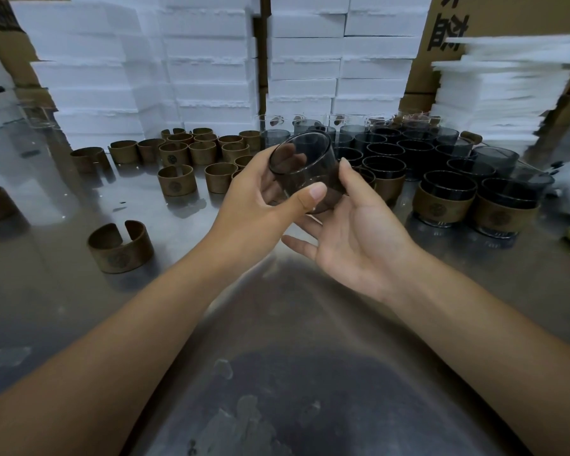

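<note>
Starting at the left of the steel bench (46,291), a lone brown sleeve (120,246), an open cuff with a gap in its ring, stands at about eight o'clock from the hands. A crowd of the same sleeves (195,149) stands at ten o'clock. Each has a round stamped emblem that is too small to read. Behind them rise stacked white foam boxes (211,60).

In the middle, held up off the bench, is the glass (305,166). It is a short, straight-walled tumbler of smoky grey, see-through and bare of any sleeve, tipped so its mouth faces eleven o'clock. The left hand (260,195) grips it, with the thumb laid across the near wall and the fingers (292,158) curled round the far side, showing through the glass. The right hand (352,232) lies palm up at five o'clock of the glass. Its thumb tip rests against the right wall, and its fingers (298,243) stretch loosely below the base. I cannot tell whether they touch it.

From one to three o'clock stand rows of dark glasses (408,149), and the nearest ones (445,199) already wear brown sleeves. Further right is a pile of white foam sheets (507,87). Above it, a cardboard carton (494,18) carries large black characters, cropped by the frame and not readable.
</note>
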Tool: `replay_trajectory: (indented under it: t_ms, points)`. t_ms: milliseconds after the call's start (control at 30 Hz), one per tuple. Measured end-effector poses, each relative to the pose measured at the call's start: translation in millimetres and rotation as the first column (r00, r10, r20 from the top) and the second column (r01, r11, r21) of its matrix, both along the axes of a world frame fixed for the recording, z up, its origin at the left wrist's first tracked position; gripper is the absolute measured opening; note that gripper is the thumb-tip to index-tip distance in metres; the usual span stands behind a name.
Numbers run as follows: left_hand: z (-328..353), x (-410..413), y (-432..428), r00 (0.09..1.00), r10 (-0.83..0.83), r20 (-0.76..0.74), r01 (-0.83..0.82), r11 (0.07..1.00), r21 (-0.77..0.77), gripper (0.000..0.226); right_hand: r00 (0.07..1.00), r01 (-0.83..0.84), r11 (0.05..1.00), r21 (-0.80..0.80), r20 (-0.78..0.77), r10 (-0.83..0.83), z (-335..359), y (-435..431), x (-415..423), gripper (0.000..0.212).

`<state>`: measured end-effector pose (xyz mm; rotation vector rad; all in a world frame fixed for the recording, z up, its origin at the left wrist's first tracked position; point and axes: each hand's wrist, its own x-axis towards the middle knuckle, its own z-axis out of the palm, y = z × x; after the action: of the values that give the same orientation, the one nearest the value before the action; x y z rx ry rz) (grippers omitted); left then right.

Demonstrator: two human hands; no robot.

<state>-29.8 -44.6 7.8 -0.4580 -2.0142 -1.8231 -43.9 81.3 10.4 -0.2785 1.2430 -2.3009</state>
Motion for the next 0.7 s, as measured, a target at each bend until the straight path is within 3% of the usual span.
replay_trajectory:
  t_ms: [167,367,533,700]
  points:
    - [-0.7,-1.0,-2.1,1.0,0.011,-0.006,-0.011,1.0,-0.011,0.054,0.998,-0.053,0.996,0.071,0.037,0.051,-0.6,0.4,0.4,0.066]
    - [-4.2,-4.2,-7.0,0.999,0.047,-0.005,-0.047,0.997,-0.068,0.062,0.996,-0.031,0.987,0.16,0.087,0.017,-0.2,2.3,-1.0,0.068]
    - [-6.0,-5.7,-8.1,0.997,0.079,-0.009,-0.079,0.988,-0.131,0.058,0.994,0.025,0.971,0.239,0.098,-0.05,-0.9,4.2,-1.5,0.06]
    - [-7.5,-7.0,-8.6,0.996,0.084,-0.015,-0.085,0.98,-0.182,0.058,0.977,0.195,0.948,0.252,0.034,-0.21,0.7,5.6,-2.6,0.041]
